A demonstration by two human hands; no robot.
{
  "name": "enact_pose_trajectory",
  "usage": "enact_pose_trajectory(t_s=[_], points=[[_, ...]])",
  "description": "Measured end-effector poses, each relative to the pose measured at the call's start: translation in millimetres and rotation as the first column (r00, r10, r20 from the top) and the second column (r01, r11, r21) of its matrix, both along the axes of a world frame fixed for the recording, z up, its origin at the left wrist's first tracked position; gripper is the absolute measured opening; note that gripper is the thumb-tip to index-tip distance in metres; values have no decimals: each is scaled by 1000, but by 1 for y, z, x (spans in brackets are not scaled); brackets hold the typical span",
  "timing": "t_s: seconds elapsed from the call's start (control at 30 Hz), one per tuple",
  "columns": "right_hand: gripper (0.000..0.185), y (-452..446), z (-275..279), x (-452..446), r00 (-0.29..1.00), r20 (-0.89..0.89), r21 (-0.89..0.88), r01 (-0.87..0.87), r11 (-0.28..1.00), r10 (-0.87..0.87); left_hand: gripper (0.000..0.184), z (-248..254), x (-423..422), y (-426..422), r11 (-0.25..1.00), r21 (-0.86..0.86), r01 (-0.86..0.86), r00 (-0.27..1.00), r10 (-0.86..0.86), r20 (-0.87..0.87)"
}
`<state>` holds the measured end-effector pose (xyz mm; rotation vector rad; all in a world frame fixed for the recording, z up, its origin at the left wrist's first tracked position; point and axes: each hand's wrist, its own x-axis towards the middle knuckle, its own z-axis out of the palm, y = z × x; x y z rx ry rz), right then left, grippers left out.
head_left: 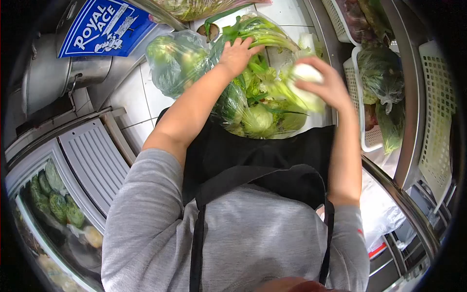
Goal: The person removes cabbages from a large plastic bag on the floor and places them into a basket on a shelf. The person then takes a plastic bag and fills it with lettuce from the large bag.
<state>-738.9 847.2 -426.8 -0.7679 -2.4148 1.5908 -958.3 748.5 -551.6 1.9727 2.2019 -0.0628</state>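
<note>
My left hand [234, 57] lies with its fingers spread on long green leafy stalks [265, 30], at the edge of a clear plastic bag. My right hand [328, 82] is closed around a pale green vegetable with a white end [307, 73]; motion blur hides its exact kind. Between my hands and my apron, an open clear bag [227, 109] holds leafy greens and a round pale green head, perhaps lettuce [259, 120]. Left of these sits another plastic bag of green vegetables [177, 61] on the white tiled floor [141, 92].
White plastic baskets [357, 90] with bagged vegetables stand on a metal rack at right. To the left are a blue Royal Ace sign [99, 29], large metal pots [46, 73] and an open chest of vegetables with a ribbed grey lid [92, 160]. More bagged greens [194, 7] lie at the top.
</note>
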Motion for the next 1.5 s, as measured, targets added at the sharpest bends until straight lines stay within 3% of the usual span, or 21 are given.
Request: enact_pose_trajectory(t_s=[0.03,0.1,0.13,0.2,0.23,0.3,0.37,0.4,0.53,0.6,0.67,0.77,0.83,1.07,1.1,1.2,1.3,1.33,1.43,1.47,1.5], points=[[51,12,-43,-10,989,58,72,-142,987,138,63,6,6,-2,996,90,16,996,-8,-83],[71,18,-115,-16,945,220,53,-260,964,243,68,31,19,-7,993,115,-7,1000,9,-16],[69,19,-134,-13,927,344,92,-193,977,151,67,48,26,-11,991,130,-42,997,32,71],[62,39,-177,-4,895,436,-90,150,985,-96,66,77,41,-26,987,138,-76,986,54,160],[58,55,-208,11,824,464,-16,375,927,-326,65,90,46,-35,981,159,-114,959,67,276],[53,63,-240,37,587,526,178,631,755,-615,63,97,48,-46,972,172,-158,921,82,382],[55,60,-293,53,184,537,502,714,487,-823,58,95,46,-50,985,84,-150,881,95,463],[58,64,-334,58,-99,448,681,681,267,-889,54,94,41,-49,987,74,-143,888,94,451],[65,84,-337,64,5,548,534,767,355,-837,51,102,30,-46,972,41,-232,877,191,441],[68,94,-311,48,255,572,408,737,539,-780,50,111,28,-49,967,100,-233,876,164,452],[73,111,-315,43,345,588,332,721,608,-731,49,116,26,-53,964,93,-250,868,181,462],[74,146,-329,45,411,729,274,558,784,-547,48,114,17,-67,950,78,-303,860,237,451],[63,160,-365,59,581,620,313,433,845,-527,47,111,10,-78,938,65,-340,858,281,430],[49,177,-393,55,729,604,332,138,933,-323,46,99,6,-104,933,-4,-361,858,334,390],[47,176,-386,53,747,594,328,114,938,-299,46,99,7,-105,931,-3,-366,853,337,398],[38,138,-288,-3,599,509,439,437,785,-618,45,99,5,-101,937,-24,-349,852,329,407],[28,133,-233,-32,815,206,614,323,720,-541,45,98,8,-93,945,-15,-326,866,305,396],[23,131,-217,-41,852,42,623,386,680,-522,45,99,9,-89,951,-22,-308,870,291,399],[24,103,-136,-54,838,-87,560,489,669,-539,41,90,24,-79,957,-6,-289,844,258,471],[24,95,-124,-49,837,-83,563,487,668,-540,39,87,34,-75,974,-94,-205,823,224,522],[28,86,-114,-42,832,-102,410,535,739,-545,36,84,44,-73,978,-177,-112,797,195,571]])
